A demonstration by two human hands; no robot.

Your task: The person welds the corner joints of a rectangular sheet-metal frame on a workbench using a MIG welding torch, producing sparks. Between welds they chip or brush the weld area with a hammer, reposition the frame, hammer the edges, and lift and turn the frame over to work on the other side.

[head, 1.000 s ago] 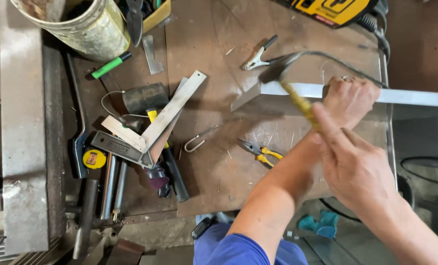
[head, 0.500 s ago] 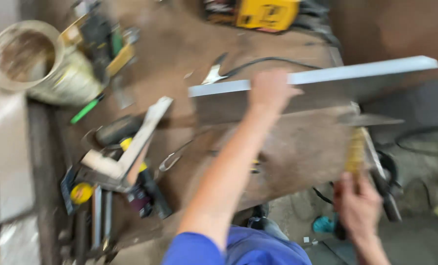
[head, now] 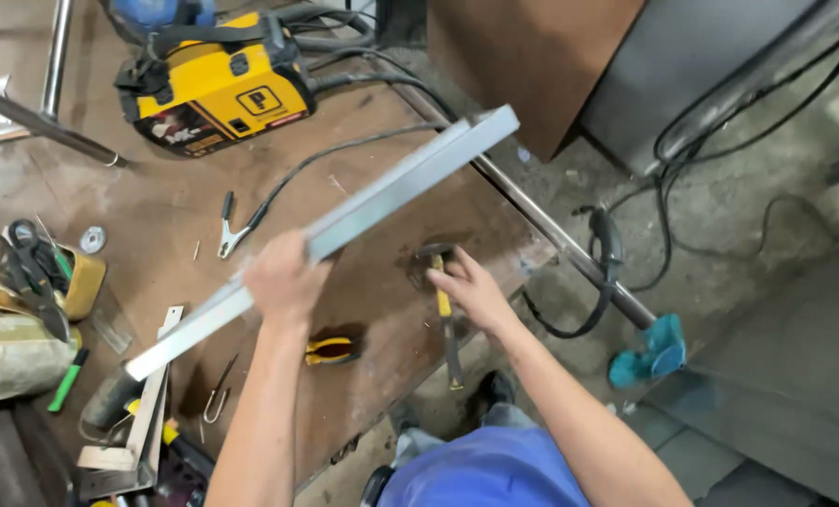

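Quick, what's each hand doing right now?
Left hand: closed around the long metal bar, lifted off the table.
Right hand: fingers spread, resting on the yellow-handled hammer, not gripping.

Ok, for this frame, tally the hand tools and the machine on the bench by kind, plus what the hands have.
Metal bar, gripped by the left hand: 1
Hammer, under the right hand: 1
Yellow-handled pliers: 1
Clamp on a cable: 1
Yellow welding machine: 1
Green marker: 1
Total: 6
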